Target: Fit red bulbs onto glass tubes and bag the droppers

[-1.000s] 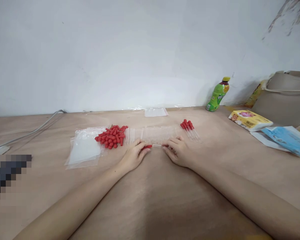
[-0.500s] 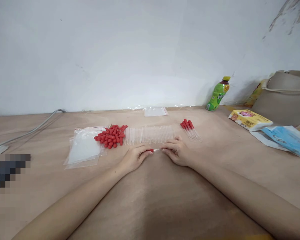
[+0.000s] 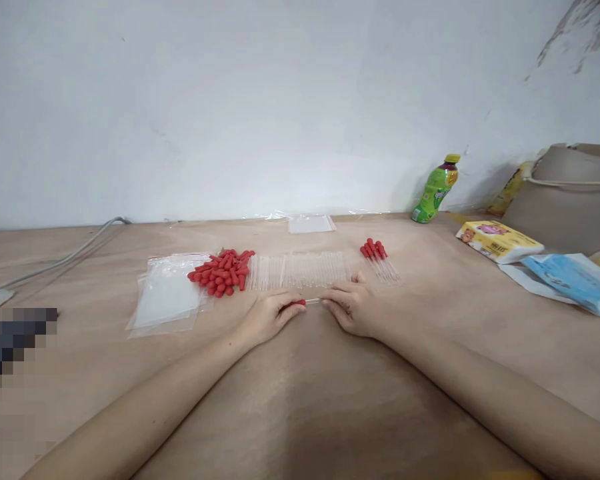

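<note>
Pinched in the fingers of my left hand [image 3: 271,313] is a red rubber dropper bulb [image 3: 298,303], its open end towards the right. My right hand [image 3: 353,307] grips a thin clear dropper tube [image 3: 312,301], whose left end meets the bulb. Just behind my hands lies a row of clear dropper tubes [image 3: 300,269] side by side. A heap of red rubber bulbs [image 3: 223,272] sits at the row's left end. To the right, several droppers with red bulbs fitted [image 3: 379,257] lie together.
Clear plastic bags [image 3: 167,293] lie left of the heap, and another small bag [image 3: 311,224] is by the wall. At the right stand a green drink bottle [image 3: 435,190], a yellow tissue pack [image 3: 500,241], a blue packet [image 3: 575,280] and a grey-beige bag [image 3: 565,193]. A cable [image 3: 80,252] runs at left.
Both hands stay almost in place, with the bulb and tube held end to end. My right hand has shifted very slightly; the piles look the same.
</note>
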Tool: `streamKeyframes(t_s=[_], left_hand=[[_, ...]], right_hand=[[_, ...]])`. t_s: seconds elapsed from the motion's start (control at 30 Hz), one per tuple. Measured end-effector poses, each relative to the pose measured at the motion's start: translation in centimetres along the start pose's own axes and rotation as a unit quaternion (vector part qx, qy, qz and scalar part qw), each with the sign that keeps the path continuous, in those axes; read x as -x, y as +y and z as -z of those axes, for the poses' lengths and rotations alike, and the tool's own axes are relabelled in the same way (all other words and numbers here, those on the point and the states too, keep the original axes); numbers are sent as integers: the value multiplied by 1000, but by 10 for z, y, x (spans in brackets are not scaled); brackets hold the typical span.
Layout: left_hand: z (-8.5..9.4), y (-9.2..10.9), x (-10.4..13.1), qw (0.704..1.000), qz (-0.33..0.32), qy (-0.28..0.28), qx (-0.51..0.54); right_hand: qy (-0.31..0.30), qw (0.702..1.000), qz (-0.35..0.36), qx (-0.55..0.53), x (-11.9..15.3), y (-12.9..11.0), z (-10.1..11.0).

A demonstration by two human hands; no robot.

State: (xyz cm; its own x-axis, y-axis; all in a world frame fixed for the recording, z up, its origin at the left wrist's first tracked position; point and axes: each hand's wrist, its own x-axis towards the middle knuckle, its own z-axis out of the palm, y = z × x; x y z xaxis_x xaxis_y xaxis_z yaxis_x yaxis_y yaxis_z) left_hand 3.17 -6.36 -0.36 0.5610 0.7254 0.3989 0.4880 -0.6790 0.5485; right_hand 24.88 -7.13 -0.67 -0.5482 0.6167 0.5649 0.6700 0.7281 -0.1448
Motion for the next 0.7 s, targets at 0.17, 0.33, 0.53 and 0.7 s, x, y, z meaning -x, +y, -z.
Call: streamKeyframes(t_s=[0.17, 0.33, 0.53, 0.7], left_hand=[[-1, -4, 0, 996, 59, 44, 44], [0, -3, 0, 995, 65, 25, 66], [-2, -5, 2, 997, 56, 35, 44], [-2, -6, 4, 998, 38, 11, 45]], right_hand=[[-12, 999, -9, -49, -2, 3, -2], [-3, 993, -38, -110, 0, 8, -4], [-14, 997, -27, -69, 0, 2, -2], [-18, 998, -13, -53, 1, -1, -1]])
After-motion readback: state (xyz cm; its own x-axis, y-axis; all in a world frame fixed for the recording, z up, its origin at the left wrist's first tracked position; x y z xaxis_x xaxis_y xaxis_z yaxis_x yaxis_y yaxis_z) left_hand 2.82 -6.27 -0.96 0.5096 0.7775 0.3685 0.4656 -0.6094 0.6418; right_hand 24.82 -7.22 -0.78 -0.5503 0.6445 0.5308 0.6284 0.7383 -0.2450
